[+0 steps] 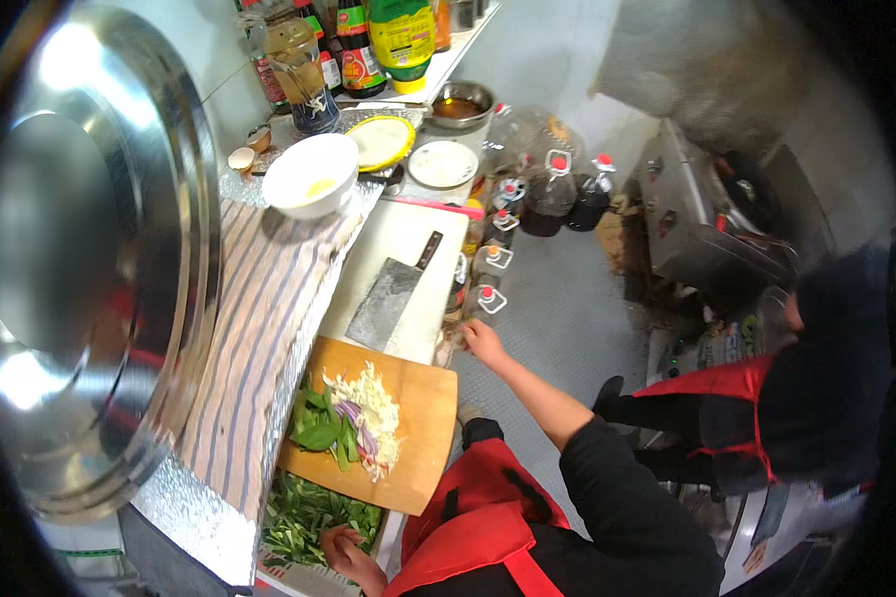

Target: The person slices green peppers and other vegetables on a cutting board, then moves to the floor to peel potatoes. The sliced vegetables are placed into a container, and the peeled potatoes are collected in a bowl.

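My left hand (345, 551) rests at the near edge of the chopped green leaves (306, 515) in a tray; its fingers are curled and partly hidden. My right hand (481, 339) hangs beside the counter's edge with fingers bent, near the cleaver's side; whether it holds something small cannot be seen. Between them a wooden cutting board (425, 418) bears shredded cabbage (377, 403), sliced red onion (366, 436) and green leaves (318, 438). Beyond it a cleaver (385, 302) lies flat on a white cutting board (437, 298).
A white bowl (310, 179) with egg stands beyond a striped cloth (254, 336). A large shiny metal lid or pan (187, 246) rises at left. Sauce bottles (358, 52) line a shelf. Plastic jugs (549, 194) stand on the floor. Another person (761, 418) stands at right by the stove.
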A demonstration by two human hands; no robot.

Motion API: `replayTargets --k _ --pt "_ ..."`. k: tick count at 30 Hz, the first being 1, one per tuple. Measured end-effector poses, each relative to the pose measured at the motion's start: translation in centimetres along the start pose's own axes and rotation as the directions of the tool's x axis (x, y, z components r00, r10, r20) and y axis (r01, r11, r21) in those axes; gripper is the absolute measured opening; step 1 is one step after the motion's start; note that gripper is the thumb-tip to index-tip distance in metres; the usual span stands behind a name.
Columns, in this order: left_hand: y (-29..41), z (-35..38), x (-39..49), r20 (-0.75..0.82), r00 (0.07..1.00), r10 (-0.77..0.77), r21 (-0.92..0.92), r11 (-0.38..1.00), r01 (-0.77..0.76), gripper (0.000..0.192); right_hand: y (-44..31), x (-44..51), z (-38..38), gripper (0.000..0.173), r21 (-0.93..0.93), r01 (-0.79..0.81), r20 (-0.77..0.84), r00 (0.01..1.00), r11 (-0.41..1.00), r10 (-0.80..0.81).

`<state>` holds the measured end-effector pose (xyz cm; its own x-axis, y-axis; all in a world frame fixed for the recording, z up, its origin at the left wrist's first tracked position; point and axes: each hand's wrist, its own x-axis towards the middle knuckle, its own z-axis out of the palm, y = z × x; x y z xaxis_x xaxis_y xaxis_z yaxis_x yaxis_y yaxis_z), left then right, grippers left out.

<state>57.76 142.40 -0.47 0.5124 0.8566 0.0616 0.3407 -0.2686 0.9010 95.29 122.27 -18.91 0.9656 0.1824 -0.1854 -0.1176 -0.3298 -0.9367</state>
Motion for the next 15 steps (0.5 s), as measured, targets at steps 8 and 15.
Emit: replayTargets --k 8,15 --pt "6.1 3.6 -1.3 -0.198 0.968 -0.156 0.221 0.955 0.199 0.020 -7.2 9.3 14.1 0.021 -0.234 0.536 0.575 0.749 0.811 -0.329" --pt "10.1 6.0 -2.1 -0.347 0.922 -0.170 0.208 0.945 0.252 0.019 -7.0 9.2 21.1 0.042 -0.436 0.669 0.682 0.682 0.602 -0.264"
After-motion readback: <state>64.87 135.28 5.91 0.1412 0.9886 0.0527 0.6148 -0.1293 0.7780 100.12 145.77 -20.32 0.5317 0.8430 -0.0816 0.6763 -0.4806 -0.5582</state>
